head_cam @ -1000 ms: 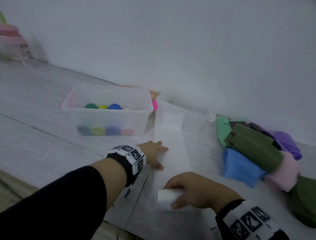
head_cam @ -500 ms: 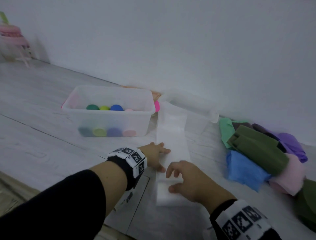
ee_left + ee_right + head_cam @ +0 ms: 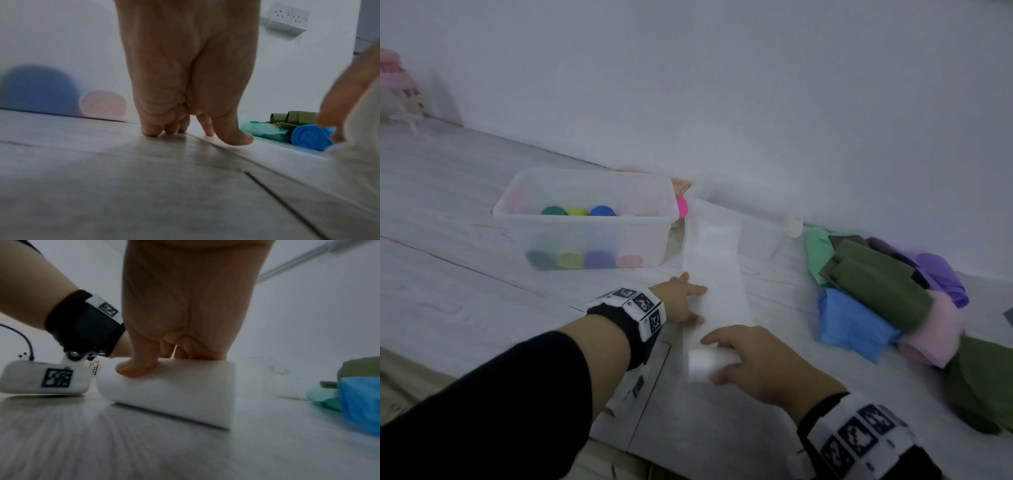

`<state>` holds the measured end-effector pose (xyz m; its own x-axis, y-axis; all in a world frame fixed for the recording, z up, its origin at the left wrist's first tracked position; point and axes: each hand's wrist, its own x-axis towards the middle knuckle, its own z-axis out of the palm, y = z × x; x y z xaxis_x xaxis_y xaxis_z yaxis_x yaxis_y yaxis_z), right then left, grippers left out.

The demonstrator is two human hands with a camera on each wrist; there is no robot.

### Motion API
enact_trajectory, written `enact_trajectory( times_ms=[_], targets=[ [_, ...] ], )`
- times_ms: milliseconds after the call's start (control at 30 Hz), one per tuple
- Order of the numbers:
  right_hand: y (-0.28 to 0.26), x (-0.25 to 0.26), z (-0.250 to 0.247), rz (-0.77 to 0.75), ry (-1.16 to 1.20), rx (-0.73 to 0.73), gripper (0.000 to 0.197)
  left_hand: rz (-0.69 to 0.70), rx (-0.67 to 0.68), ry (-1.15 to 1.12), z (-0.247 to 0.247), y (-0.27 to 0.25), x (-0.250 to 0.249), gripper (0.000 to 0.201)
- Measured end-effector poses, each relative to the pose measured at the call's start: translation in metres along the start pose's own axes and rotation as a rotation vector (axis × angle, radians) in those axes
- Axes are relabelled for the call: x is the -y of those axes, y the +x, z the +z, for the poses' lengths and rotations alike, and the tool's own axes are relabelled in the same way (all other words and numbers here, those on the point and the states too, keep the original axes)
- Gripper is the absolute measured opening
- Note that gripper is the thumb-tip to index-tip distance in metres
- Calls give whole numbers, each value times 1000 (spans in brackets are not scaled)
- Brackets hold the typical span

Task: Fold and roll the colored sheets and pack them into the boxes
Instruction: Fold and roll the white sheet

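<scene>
A long white sheet (image 3: pixel 714 270) lies as a strip on the floor, running from the boxes toward me. Its near end is wound into a white roll (image 3: pixel 702 363) (image 3: pixel 174 389). My right hand (image 3: pixel 750 359) (image 3: pixel 185 305) cups that roll, with the thumb on its near side and the fingers over the top. To the left, my left hand (image 3: pixel 683 301) (image 3: pixel 191 97) presses the strip's left edge onto the floor with its fingertips. A clear box (image 3: pixel 647 240) holds several coloured rolls. An empty clear box (image 3: pixel 767 222) stands behind the strip's far end.
A pile of folded coloured sheets (image 3: pixel 876 284) in green, blue, pink and purple lies to the right by the wall, and a blue roll (image 3: pixel 308 136) shows there too. A pink item (image 3: pixel 393 75) stands far left. Bare floor stretches to the left of the boxes.
My right hand has pushed the white roll forward along the strip, so the roll is thicker and the flat strip shorter. The left hand has stayed pressed on the strip's left edge.
</scene>
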<state>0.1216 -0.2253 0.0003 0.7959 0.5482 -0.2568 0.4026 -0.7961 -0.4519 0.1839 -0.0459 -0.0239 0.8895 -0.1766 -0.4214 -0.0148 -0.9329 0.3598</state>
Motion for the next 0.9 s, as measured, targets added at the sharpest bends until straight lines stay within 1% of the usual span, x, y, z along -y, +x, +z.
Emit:
enact_trajectory(
  times_ms=[67,133,233,367,433,467,533,567,600,633,700,733,767,833,900],
  targets=[
    [-1,-3,-5,20,48,50,35,1,1,31,2,1,-1,75],
    [2,-4,-7,36,13,114,27,8,6,57,3,1,-1,76],
    [9,-3,-10,69,-47,178,29,18,10,47,4,-1,0,78],
    [18,-2,-12,81,-28,200,30,19,8,45,4,-1,0,79],
    [21,-4,-12,81,-101,135,31,19,9,40,4,-1,0,79],
    [22,-4,-10,77,-106,56,31,21,11,36,4,-1,0,79],
    [22,-1,-6,58,-36,-116,21,24,7,31,4,-1,1,79],
    [22,0,-4,48,-25,-164,14,24,4,30,4,-1,1,79],
    [21,1,-3,48,-25,-178,13,23,2,26,4,-2,1,79],
    [20,0,-1,55,-28,-171,20,22,3,20,4,-2,0,79],
    [15,-1,0,67,-58,-123,45,18,5,-2,4,-2,0,76],
    [13,-3,-1,61,-110,-85,58,16,5,-15,4,-2,0,73],
    [11,-4,-1,46,-182,-46,65,12,4,-27,3,-2,0,68],
    [9,-6,-2,7,-261,-7,67,-3,5,-41,4,-2,-1,63],
    [9,-9,-5,-3,-188,-15,59,-28,11,-45,4,-1,-3,62]
  ],
)
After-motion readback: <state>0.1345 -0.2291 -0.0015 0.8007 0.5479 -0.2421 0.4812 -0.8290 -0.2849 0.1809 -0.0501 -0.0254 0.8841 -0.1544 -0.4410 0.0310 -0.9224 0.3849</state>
